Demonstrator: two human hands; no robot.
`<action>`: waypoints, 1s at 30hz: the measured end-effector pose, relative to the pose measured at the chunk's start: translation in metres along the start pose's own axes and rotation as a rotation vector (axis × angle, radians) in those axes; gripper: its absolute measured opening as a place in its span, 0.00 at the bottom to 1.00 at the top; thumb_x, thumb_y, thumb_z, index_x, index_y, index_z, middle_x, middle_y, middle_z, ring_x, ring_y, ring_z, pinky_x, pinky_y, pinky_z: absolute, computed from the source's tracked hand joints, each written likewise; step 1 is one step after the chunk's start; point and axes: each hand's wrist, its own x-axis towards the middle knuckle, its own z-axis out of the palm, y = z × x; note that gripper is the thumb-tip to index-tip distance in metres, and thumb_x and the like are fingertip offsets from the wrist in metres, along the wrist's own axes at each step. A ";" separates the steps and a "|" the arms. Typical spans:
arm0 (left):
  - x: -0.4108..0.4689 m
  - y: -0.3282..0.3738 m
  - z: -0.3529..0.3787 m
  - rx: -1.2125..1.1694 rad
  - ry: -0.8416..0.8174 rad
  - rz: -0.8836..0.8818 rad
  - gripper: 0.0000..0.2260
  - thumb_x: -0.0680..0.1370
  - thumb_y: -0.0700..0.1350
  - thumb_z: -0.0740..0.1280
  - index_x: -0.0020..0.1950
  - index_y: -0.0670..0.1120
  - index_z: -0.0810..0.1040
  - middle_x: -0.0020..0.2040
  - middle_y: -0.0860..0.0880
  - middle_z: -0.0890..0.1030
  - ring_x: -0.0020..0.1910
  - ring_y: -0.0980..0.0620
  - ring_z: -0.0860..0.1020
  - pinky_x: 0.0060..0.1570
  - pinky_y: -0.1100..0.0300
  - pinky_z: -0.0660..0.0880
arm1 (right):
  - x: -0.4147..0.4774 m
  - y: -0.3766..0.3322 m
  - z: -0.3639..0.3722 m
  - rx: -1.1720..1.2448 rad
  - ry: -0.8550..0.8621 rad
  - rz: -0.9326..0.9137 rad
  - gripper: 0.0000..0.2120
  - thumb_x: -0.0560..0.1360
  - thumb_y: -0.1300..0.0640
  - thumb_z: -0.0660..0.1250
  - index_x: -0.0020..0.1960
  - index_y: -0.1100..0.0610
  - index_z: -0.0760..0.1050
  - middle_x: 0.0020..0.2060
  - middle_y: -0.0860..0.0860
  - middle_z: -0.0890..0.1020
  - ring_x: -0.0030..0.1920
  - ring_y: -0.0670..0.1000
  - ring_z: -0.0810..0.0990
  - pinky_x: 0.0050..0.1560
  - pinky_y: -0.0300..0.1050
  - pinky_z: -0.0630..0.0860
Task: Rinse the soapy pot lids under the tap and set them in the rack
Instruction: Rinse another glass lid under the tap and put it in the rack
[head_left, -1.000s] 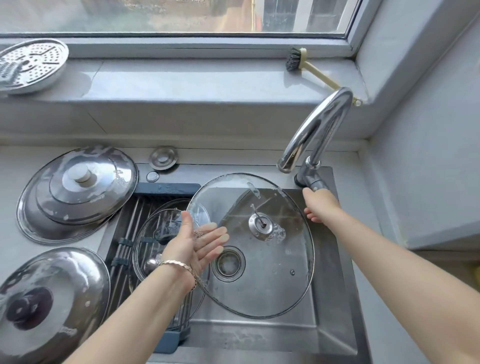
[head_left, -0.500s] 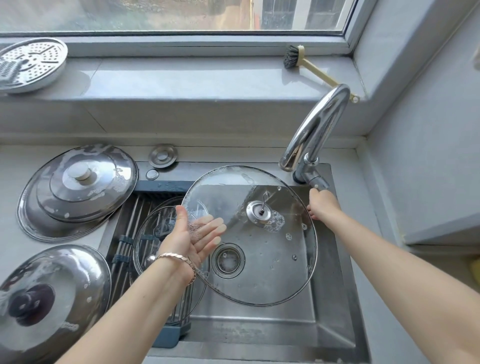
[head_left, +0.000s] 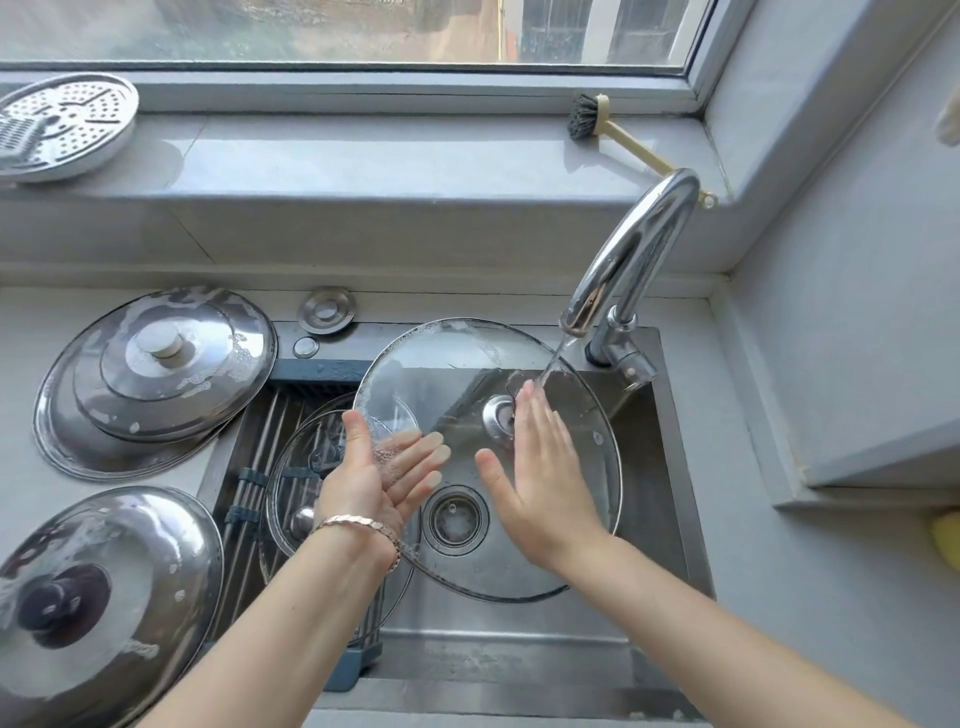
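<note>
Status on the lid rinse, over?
Left hand grips glass lid at rim; right hand flat on it, under running tap. Rack holds smaller glass lid. Two steel lids waiting.

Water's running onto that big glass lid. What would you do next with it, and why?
Probably sweep the right hand across the glass lid toward its far rim. Water from the tap lands near the knob, while suds cling along the far edge. The left hand holds the lid by its rim, so the right is free to rub.
</note>
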 end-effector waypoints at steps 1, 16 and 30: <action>-0.001 0.000 -0.001 0.002 0.005 0.004 0.28 0.76 0.63 0.53 0.44 0.39 0.76 0.30 0.46 0.84 0.27 0.53 0.82 0.22 0.66 0.76 | 0.006 0.005 -0.001 0.019 -0.003 0.038 0.43 0.72 0.30 0.38 0.75 0.58 0.37 0.72 0.45 0.38 0.74 0.44 0.37 0.72 0.38 0.34; -0.020 -0.002 -0.009 0.045 0.005 -0.003 0.27 0.76 0.62 0.54 0.43 0.39 0.76 0.30 0.46 0.84 0.26 0.53 0.82 0.22 0.66 0.77 | 0.014 -0.006 -0.002 0.079 0.109 0.046 0.39 0.71 0.35 0.41 0.76 0.57 0.52 0.76 0.50 0.52 0.76 0.46 0.47 0.74 0.42 0.43; -0.033 -0.008 -0.013 0.185 -0.040 0.067 0.26 0.77 0.59 0.54 0.42 0.37 0.76 0.31 0.43 0.83 0.26 0.51 0.82 0.23 0.65 0.76 | 0.031 -0.001 -0.035 -0.088 -0.142 -0.065 0.28 0.80 0.47 0.48 0.76 0.54 0.44 0.76 0.52 0.44 0.75 0.46 0.41 0.74 0.42 0.39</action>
